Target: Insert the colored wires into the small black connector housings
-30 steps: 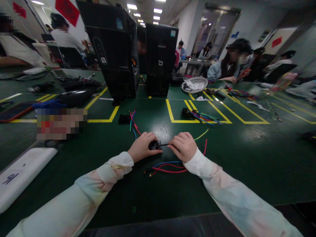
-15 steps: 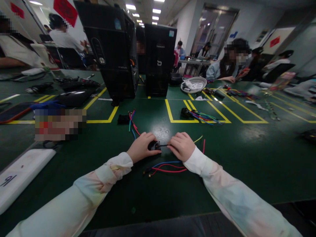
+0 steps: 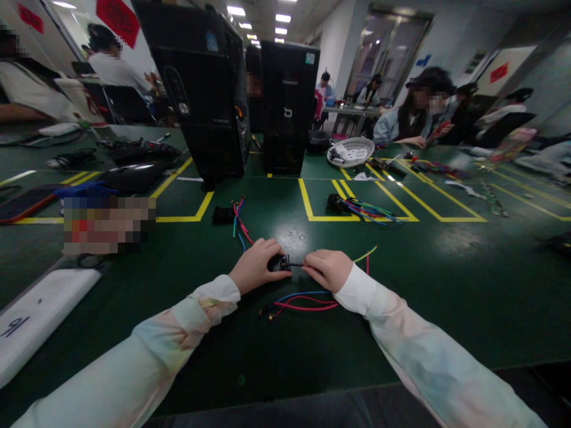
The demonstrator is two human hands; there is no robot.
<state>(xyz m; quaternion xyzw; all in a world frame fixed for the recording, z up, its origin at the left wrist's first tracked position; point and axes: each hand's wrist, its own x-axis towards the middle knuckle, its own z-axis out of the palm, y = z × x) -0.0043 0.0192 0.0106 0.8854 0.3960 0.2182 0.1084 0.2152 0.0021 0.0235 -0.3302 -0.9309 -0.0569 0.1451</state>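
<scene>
My left hand point(image 3: 255, 267) is closed around a small black plug-in socket point(image 3: 279, 263), gripping it between thumb and fingers with its pin side facing right. A thin dark wire point(image 3: 296, 264) runs from that side to the pinched fingertips of my right hand point(image 3: 329, 271). Fingers cover part of the socket, and whether the wire sits inside it I cannot tell. Just below the hands lie loose red and blue wires point(image 3: 307, 307) with metal ends. A yellow-green wire end point(image 3: 366, 253) sticks out behind my right hand.
Beyond my left hand lies a black block point(image 3: 223, 215) with coloured wires. Another wired bundle point(image 3: 363, 209) rests inside yellow tape lines. Two black computer cases point(image 3: 288, 110) stand at the back, near a white basket point(image 3: 350, 152). A white power strip point(image 3: 44, 321) is at left. Other people sit farther off.
The fingers of my right hand have curled in closer, and its knuckles have dropped slightly. The yellow-green wire end behind it has shifted right. My left hand has stayed still.
</scene>
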